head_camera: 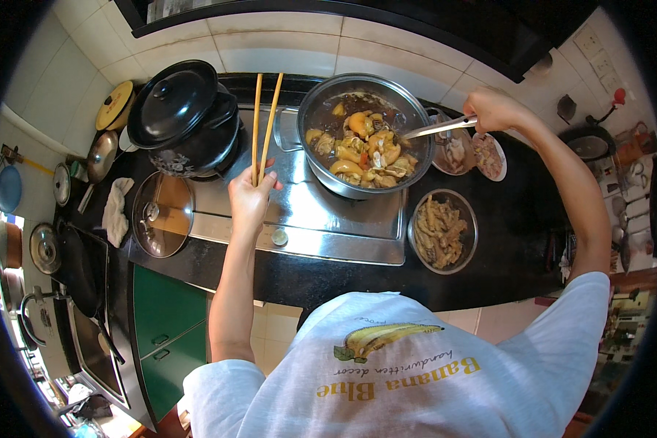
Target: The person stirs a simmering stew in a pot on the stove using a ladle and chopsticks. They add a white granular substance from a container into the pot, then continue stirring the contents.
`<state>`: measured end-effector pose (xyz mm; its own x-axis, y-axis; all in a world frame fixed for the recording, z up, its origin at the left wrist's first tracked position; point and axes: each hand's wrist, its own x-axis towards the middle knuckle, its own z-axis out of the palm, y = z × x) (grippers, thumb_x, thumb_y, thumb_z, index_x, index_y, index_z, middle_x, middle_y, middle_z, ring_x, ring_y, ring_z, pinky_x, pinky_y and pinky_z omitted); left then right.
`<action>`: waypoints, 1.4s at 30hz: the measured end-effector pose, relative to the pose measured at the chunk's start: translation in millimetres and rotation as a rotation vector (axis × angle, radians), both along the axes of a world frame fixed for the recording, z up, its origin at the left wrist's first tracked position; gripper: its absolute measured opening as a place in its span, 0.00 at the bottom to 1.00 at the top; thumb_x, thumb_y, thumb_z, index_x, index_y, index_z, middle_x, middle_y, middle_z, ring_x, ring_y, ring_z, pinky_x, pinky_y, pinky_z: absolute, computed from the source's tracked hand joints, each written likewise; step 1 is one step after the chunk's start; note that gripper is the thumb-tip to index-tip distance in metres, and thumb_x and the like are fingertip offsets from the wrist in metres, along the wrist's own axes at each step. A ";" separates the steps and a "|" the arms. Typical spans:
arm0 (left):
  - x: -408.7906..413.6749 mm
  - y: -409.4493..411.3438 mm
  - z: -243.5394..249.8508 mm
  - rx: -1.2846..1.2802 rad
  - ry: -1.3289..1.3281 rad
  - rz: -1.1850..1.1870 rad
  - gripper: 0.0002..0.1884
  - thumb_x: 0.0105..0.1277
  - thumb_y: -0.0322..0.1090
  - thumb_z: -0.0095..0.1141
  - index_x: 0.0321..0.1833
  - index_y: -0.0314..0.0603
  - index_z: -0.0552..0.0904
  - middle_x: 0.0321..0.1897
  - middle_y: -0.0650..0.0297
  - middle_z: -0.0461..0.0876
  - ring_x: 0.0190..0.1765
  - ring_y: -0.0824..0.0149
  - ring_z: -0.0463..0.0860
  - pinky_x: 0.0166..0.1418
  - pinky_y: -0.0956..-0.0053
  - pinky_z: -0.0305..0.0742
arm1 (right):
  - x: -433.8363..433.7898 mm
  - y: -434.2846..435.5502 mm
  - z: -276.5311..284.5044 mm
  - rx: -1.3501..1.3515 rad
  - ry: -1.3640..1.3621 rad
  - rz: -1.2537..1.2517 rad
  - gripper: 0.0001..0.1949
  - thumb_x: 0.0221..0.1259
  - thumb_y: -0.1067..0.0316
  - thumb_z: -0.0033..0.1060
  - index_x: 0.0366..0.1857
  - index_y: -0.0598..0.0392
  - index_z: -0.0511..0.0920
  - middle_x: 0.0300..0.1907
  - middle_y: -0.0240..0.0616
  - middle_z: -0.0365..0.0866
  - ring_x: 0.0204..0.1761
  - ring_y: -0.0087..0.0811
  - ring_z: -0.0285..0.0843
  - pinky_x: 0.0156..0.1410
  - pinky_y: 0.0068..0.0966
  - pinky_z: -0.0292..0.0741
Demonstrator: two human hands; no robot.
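Observation:
My left hand (253,191) grips a pair of long wooden chopsticks (268,126), which point up and away over the stainless steel gas stove (290,202). In my right hand (490,109) is the metal handle of a utensil (438,127). Its far end goes into a steel pot (356,189) and is hidden among the food. Chunks of braised meat (361,150), yellowish brown, are heaped in dark broth (364,103) inside that pot. Right of the stove stands a glass bowl (473,241) holding cooked chicken feet (438,232).
A black lidded clay pot (197,148) occupies the left burner. Near it lie a glass lid (164,213) and a white cloth (117,211). Behind my right arm are a bowl with pale meat (454,153) and a white plate of raw meat (488,157). A sink (96,350) is far left.

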<state>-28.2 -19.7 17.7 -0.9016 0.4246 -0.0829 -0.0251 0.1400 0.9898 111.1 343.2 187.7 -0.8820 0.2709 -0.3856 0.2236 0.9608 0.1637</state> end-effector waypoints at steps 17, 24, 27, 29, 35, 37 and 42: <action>18.2 -4.8 -2.9 0.007 -0.090 -0.021 0.12 0.61 0.26 0.53 0.47 0.34 0.79 0.18 0.70 0.77 0.18 0.83 0.64 0.22 0.86 0.55 | 28.5 17.8 4.5 -0.016 0.046 -0.065 0.11 0.24 0.78 0.63 0.20 0.64 0.76 0.18 0.48 0.75 0.23 0.39 0.76 0.27 0.35 0.67; 24.5 -8.1 -7.8 -0.008 -0.106 -0.022 0.12 0.61 0.26 0.53 0.47 0.32 0.79 0.19 0.68 0.77 0.22 0.82 0.68 0.26 0.86 0.60 | 29.5 14.9 1.6 0.022 0.043 -0.030 0.09 0.25 0.77 0.63 0.18 0.62 0.75 0.18 0.47 0.75 0.24 0.41 0.76 0.28 0.35 0.68; 28.5 -9.2 -6.7 0.013 -0.099 -0.014 0.11 0.61 0.26 0.53 0.46 0.31 0.79 0.19 0.67 0.77 0.25 0.80 0.71 0.31 0.84 0.63 | 26.4 3.8 1.8 0.036 0.047 -0.037 0.09 0.27 0.77 0.63 0.18 0.61 0.74 0.18 0.47 0.75 0.24 0.42 0.76 0.28 0.35 0.68; 28.3 -11.8 -9.0 -0.011 -0.081 -0.019 0.11 0.61 0.25 0.52 0.46 0.31 0.79 0.19 0.67 0.76 0.26 0.78 0.73 0.33 0.83 0.65 | 24.0 -0.4 3.9 0.005 0.046 -0.093 0.12 0.27 0.75 0.67 0.21 0.61 0.76 0.21 0.48 0.76 0.27 0.43 0.76 0.31 0.35 0.69; 32.7 -13.2 -12.2 -0.009 -0.126 -0.017 0.11 0.61 0.25 0.52 0.45 0.30 0.79 0.19 0.67 0.76 0.27 0.78 0.73 0.33 0.83 0.65 | 13.6 -19.0 16.8 0.028 0.119 -0.019 0.14 0.28 0.74 0.70 0.26 0.61 0.78 0.26 0.48 0.78 0.32 0.44 0.77 0.36 0.35 0.72; 36.2 -11.0 -9.6 0.021 -0.147 -0.015 0.11 0.61 0.25 0.52 0.45 0.30 0.79 0.20 0.67 0.77 0.26 0.78 0.74 0.33 0.83 0.65 | 8.8 -26.9 21.0 0.081 0.151 0.012 0.15 0.29 0.74 0.70 0.28 0.60 0.79 0.27 0.48 0.79 0.34 0.44 0.78 0.37 0.35 0.73; 38.3 -12.6 -15.9 0.016 -0.149 -0.020 0.10 0.61 0.25 0.53 0.45 0.32 0.79 0.20 0.67 0.77 0.23 0.79 0.71 0.28 0.85 0.62 | -3.6 -50.0 37.8 0.263 0.129 0.079 0.15 0.29 0.73 0.70 0.29 0.60 0.80 0.29 0.46 0.80 0.37 0.43 0.79 0.40 0.34 0.75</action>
<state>10.0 -32.3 1.8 -0.8713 0.4445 -0.2081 -0.1690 0.1264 0.9775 107.5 293.2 225.5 -0.9413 0.2754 -0.1952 0.1850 0.9046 0.3840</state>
